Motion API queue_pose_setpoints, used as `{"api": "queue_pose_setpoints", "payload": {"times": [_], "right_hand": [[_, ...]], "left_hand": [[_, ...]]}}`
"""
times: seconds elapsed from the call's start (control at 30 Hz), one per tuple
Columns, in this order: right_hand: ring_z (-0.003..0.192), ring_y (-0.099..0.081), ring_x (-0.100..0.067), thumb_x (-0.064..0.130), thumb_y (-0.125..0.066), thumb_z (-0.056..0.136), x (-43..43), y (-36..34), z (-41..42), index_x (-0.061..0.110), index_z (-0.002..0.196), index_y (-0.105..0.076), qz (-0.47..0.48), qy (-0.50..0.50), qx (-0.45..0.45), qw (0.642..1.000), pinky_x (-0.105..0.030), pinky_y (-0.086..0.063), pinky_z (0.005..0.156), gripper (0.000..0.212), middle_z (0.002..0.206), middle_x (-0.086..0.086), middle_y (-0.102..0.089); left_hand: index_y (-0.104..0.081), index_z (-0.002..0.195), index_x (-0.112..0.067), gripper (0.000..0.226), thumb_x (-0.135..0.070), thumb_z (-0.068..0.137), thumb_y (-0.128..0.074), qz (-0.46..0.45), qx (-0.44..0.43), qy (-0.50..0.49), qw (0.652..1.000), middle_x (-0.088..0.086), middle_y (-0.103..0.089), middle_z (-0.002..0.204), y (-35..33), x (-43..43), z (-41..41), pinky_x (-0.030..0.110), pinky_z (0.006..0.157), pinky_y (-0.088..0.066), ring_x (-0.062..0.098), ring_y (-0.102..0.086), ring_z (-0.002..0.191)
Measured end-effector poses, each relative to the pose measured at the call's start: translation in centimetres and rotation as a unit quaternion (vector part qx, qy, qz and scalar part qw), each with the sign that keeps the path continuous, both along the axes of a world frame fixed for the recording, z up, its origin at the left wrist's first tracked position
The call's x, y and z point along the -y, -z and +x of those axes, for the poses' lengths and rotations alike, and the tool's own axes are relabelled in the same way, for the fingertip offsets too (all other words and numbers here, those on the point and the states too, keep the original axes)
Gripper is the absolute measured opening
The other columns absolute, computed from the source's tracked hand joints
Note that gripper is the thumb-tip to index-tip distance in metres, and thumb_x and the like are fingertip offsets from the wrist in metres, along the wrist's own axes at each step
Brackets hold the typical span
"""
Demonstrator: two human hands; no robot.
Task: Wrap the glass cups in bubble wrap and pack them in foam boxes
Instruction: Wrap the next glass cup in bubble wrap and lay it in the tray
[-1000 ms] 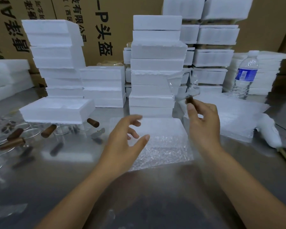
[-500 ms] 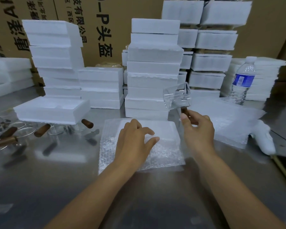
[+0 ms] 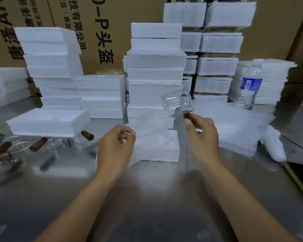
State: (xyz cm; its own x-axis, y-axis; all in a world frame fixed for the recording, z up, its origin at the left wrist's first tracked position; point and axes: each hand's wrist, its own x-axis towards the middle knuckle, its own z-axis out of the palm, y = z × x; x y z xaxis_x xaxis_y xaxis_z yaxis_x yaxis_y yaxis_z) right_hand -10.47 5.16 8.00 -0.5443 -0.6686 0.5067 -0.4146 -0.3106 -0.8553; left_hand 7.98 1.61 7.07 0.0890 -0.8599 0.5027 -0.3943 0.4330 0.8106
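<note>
Brushed steel table [image 3: 147, 198] fills the lower frame, backed by brown cardboard cartons [image 3: 112, 23] printed with black characters and by tall stacks of white foam boxes [image 3: 156, 67].

Just right of centre, the right hand [image 3: 202, 138] holds a clear glass cup [image 3: 175, 102] in the air. Thumb and curled fingers pinch its short dark-brown wooden handle [image 3: 187, 116]. The cup is thin-walled and see-through, tilted with its bowl toward the upper left, and motion blurs its edges.

At centre, the left hand [image 3: 115, 147] has its fingers curled, with thumb and forefinger pinching a translucent bubble wrap sheet [image 3: 150, 123]. The sheet rises from that hand toward the cup and drapes over a low white foam box [image 3: 161, 151] lying on the table. I cannot tell whether sheet and cup touch.

At the left edge lie more glass cups with brown handles [image 3: 38, 144], in front of an open foam tray [image 3: 47, 123]. A pile of bubble wrap [image 3: 234, 126] and a blue-labelled plastic water bottle [image 3: 250, 84] sit at the right.
</note>
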Motion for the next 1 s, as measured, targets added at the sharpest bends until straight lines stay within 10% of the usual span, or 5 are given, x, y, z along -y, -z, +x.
{"api": "queue_pose_setpoints", "payload": {"times": [0.2, 0.57, 0.7, 0.83, 1.0], "right_hand": [[0.082, -0.049, 0.010, 0.019, -0.058, 0.091, 0.2, 0.7, 0.3, 0.021, 0.112, -0.066, 0.033, 0.012, -0.118, 0.992, 0.005, -0.031, 0.070, 0.023, 0.090, 0.015, -0.042], [0.086, -0.051, -0.017, 0.027, -0.057, 0.092, -0.1, 1.0, 0.1, 0.022, 0.113, -0.066, 0.101, 0.083, -0.277, 0.952, -0.023, -0.037, 0.076, 0.023, 0.096, 0.009, -0.042], [0.084, -0.050, -0.011, 0.026, -0.057, 0.092, -0.1, 0.7, 0.4, 0.022, 0.110, -0.067, 0.098, -0.001, -0.261, 0.960, -0.018, -0.039, 0.077, 0.021, 0.089, 0.014, -0.040], [0.079, -0.044, 0.001, 0.027, -0.056, 0.092, -0.4, 0.4, 1.0, 0.023, 0.115, -0.065, 0.127, -0.054, -0.306, 0.942, -0.005, -0.032, 0.068, 0.024, 0.085, 0.017, -0.037], [0.069, -0.044, 0.003, 0.028, -0.058, 0.091, -0.7, -0.4, 2.0, 0.036, 0.068, -0.059, 0.161, -0.096, -0.273, 0.944, -0.008, -0.032, 0.061, 0.024, 0.080, 0.010, -0.040]], "left_hand": [[-0.062, 0.074, -0.026, 0.017, -0.012, 0.085, -0.064, -0.019, -0.071, 0.027, 0.997, -0.009, -0.066, 0.074, -0.2, -0.1, 0.7, 0.003, 0.061, -0.035, 0.007, -0.058, 0.075], [-0.052, 0.079, -0.043, 0.036, -0.009, 0.089, -0.060, -0.148, 0.061, 0.075, 0.984, -0.020, -0.058, 0.081, -0.3, 0.0, 1.5, 0.013, 0.077, -0.036, 0.000, -0.050, 0.082], [-0.051, 0.080, -0.043, 0.026, -0.018, 0.087, -0.056, -0.159, 0.055, 0.082, 0.982, -0.020, -0.057, 0.082, -0.3, -0.1, 1.3, 0.023, 0.079, -0.039, -0.003, -0.049, 0.081], [-0.055, 0.082, -0.034, 0.029, -0.006, 0.089, -0.062, -0.180, 0.061, 0.069, 0.979, -0.015, -0.056, 0.085, -0.5, -0.2, 1.2, 0.005, 0.076, -0.035, -0.006, -0.050, 0.081], [-0.056, 0.085, -0.033, 0.017, -0.016, 0.087, -0.059, -0.207, 0.059, 0.093, 0.972, -0.017, -0.054, 0.087, -1.0, -1.2, 0.7, 0.026, 0.082, -0.042, -0.005, -0.051, 0.082]]}}
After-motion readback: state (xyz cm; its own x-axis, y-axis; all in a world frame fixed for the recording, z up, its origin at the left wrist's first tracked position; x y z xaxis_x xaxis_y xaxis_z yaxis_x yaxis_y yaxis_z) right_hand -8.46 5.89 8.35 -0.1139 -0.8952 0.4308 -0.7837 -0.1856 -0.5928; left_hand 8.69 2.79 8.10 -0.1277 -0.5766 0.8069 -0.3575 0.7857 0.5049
